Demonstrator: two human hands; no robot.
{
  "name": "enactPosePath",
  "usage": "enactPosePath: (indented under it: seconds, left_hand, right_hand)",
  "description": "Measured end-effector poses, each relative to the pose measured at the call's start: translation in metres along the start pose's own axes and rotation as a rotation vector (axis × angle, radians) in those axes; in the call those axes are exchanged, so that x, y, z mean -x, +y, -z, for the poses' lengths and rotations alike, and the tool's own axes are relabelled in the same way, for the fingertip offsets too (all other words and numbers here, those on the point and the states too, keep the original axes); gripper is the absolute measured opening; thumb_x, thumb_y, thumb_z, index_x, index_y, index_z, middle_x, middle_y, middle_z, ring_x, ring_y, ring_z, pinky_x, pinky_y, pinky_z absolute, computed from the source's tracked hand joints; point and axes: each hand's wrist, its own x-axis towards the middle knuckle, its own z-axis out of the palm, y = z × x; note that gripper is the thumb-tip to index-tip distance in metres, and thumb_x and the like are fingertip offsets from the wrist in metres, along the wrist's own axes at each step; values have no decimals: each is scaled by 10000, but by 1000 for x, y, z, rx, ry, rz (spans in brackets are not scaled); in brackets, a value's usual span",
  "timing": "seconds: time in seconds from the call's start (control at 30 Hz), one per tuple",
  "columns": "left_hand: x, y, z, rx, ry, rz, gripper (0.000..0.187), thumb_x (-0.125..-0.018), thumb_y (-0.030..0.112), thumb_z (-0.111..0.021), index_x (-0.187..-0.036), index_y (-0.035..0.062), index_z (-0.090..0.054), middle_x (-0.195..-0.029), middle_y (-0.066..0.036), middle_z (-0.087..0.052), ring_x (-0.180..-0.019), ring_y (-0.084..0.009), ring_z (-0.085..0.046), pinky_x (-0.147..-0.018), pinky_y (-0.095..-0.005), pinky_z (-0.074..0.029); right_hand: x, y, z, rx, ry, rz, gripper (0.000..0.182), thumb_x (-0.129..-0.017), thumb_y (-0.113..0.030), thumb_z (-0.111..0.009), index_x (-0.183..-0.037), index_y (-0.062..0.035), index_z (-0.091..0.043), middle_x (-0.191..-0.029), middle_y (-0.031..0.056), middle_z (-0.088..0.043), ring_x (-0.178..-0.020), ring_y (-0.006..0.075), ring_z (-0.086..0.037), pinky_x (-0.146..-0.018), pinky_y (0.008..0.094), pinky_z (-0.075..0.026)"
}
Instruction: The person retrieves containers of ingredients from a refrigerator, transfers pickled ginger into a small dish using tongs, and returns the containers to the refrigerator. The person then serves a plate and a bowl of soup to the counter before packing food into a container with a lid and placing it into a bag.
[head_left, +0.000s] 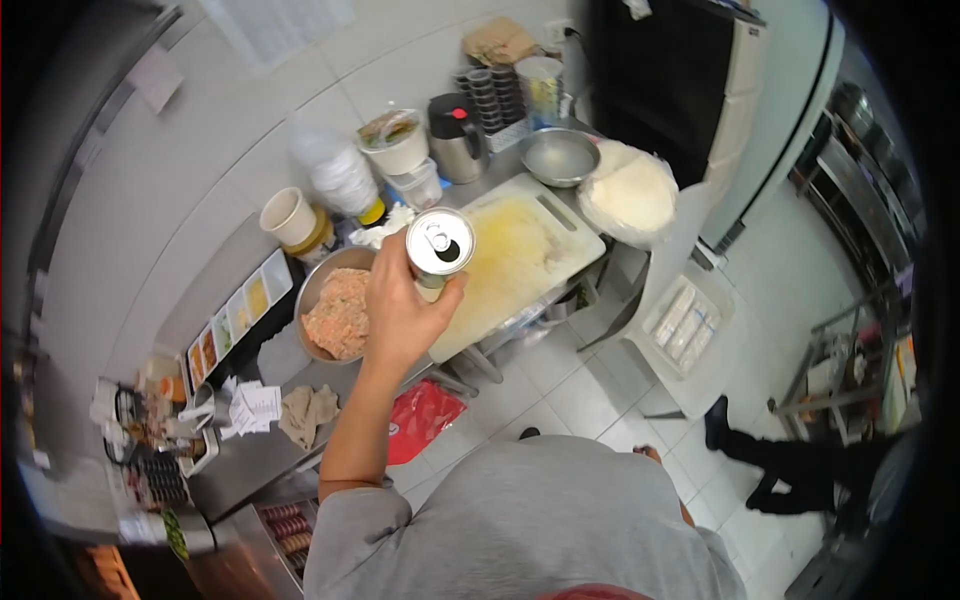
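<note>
My left hand (405,315) is wrapped round a drink can (440,240), raised above the counter. The can's silver top faces me, with its pull tab and a dark drinking hole showing. Below it lies a white cutting board (590,238) with a yellow stain across its surface. Beside my wrist stands a metal bowl (308,290) of pinkish minced meat (335,318). Low by my right side, a small part of my right hand (648,453) shows past the grey shirt; its fingers cannot be made out.
A metal bowl (560,157) and a bagged stack of pale round wrappers (630,190) stand beyond the board. A thermos jug (457,140) is by the wall. Another person's dark-clothed leg (780,455) is at right. A red bag (420,420) hangs below the counter.
</note>
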Motion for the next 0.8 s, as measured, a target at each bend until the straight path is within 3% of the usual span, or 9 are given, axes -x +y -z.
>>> enactPosePath:
  seconds: [0.07, 0.17, 0.27, 0.3, 0.43, 0.63, 0.7, 0.77, 0.8]
  left_hand:
    - [1, 17, 12, 79, -26, 56, 513, -647, 119, -741, -1079, -12, -496, -947, -146, -573, -795, -266, -572, -685, -352, -466]
    - [3, 40, 29, -59, 95, -246, 567, -596, 90, -730, -1100, -6, -487, -989, -172, -551, -867, -331, -549, -744, -378, -449]
    - [11, 78, 53, -131, 141, -439, 628, -555, 84, -731, -1119, -20, -475, -1025, -188, -544, -922, -370, -538, -784, -407, -436]
    - [14, 90, 61, -133, 165, -489, 642, -550, 89, -736, -1125, -25, -472, -1029, -192, -545, -922, -371, -540, -780, -409, -437]
    - [31, 139, 90, -216, 308, -707, 566, -608, 135, -728, -1100, -43, -512, -1023, -218, -562, -828, -343, -568, -708, -394, -453]
    - [48, 197, 104, -380, 599, -928, 376, -681, 89, -698, -1014, -28, -566, -949, -253, -598, -613, -218, -557, -481, -262, -417]
    - [51, 213, 109, -445, 638, -963, 356, -685, 64, -702, -1005, -25, -572, -944, -261, -602, -594, -195, -551, -458, -237, -406]
    - [52, 224, 116, -517, 655, -984, 372, -688, 63, -712, -1023, -10, -568, -974, -271, -589, -614, -186, -552, -462, -234, -409]
    - [52, 230, 119, -553, 664, -994, 381, -689, 63, -717, -1033, -2, -566, -988, -276, -583, -625, -181, -552, -464, -232, -411]
  right_hand:
    - [-109, 157, -71, 149, 71, 306, 372, -851, -309, -529, -931, 48, -597, -775, 209, -633, -592, 270, -641, -511, 377, -499]
    - [-27, 19, 33, -222, -97, -41, 352, -860, -303, -520, -940, 34, -580, -669, 124, -588, -494, 207, -609, -396, 314, -449]
    - [-54, 19, 41, -293, -77, -20, 336, -860, -290, -513, -937, 34, -556, -629, 76, -542, -514, 208, -611, -383, 299, -431]
    - [-63, 18, 40, -328, -76, 100, 325, -857, -280, -512, -883, 41, -554, -640, 94, -560, -494, 208, -606, -376, 311, -433]
    - [-103, 1, 44, -181, -86, 151, 312, -851, -257, -503, -838, 50, -560, -624, 113, -566, -458, 207, -590, -358, 326, -427]
    - [-182, 8, 13, -179, -167, 209, 314, -817, -248, -510, -769, 55, -577, -553, 129, -538, -457, 231, -577, -402, 359, -455]
    - [-202, 14, 3, -135, -152, 339, 330, -810, -258, -515, -736, 55, -591, -575, 142, -567, -508, 270, -594, -477, 407, -481]
    - [-282, 64, -45, 242, 186, 804, 358, -810, -286, -519, -719, 49, -607, -623, 171, -607, -570, 315, -613, -586, 432, -498]
    - [-269, 40, -36, 139, 57, 690, 357, -810, -286, -520, -722, 49, -608, -626, 173, -608, -572, 316, -613, -588, 432, -498]
